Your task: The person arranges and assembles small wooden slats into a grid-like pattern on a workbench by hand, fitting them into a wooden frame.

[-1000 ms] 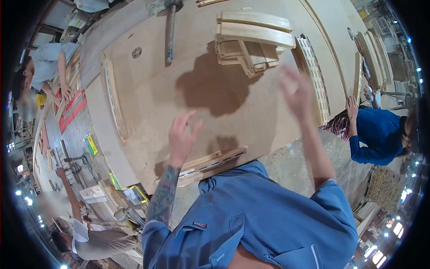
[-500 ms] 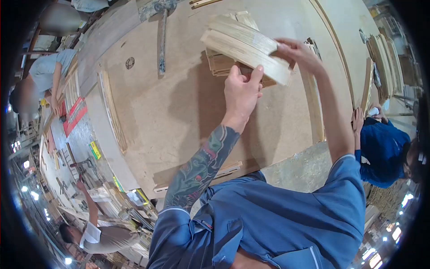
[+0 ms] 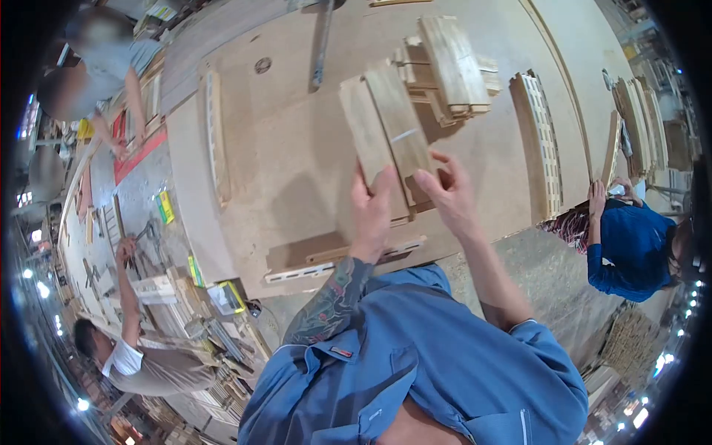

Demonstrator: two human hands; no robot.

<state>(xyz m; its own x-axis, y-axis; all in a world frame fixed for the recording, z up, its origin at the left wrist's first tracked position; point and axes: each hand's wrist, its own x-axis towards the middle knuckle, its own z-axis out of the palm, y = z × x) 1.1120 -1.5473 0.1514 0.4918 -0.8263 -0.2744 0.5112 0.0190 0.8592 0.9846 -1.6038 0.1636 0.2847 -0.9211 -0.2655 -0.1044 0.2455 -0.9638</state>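
Note:
Two pale wooden slats are held side by side, lengthwise away from my body, low over the worktable. My left hand (image 3: 374, 204) grips the near end of the left wooden slat (image 3: 362, 119), thumb on top. On the other side, my right hand (image 3: 449, 191) holds the right wooden slat (image 3: 400, 119) at its near edge, fingers curled. A thin light strip of glare or marking crosses that slat. Just beyond them sits a stack of similar slats (image 3: 454, 63), piled unevenly; neither hand touches it.
Notched strips lie along the worktable (image 3: 274, 156) at the left (image 3: 215, 137), right (image 3: 540, 141) and near edge (image 3: 308, 273). A hammer-like tool (image 3: 322, 44) lies at the far side. Co-workers stand left and at the right (image 3: 634, 245), where more boards (image 3: 638, 119) are stacked.
Both hands have brought the slats nearer my body, away from the stack. The slats have turned from slanting across to pointing away from me, side by side. The view has shifted.

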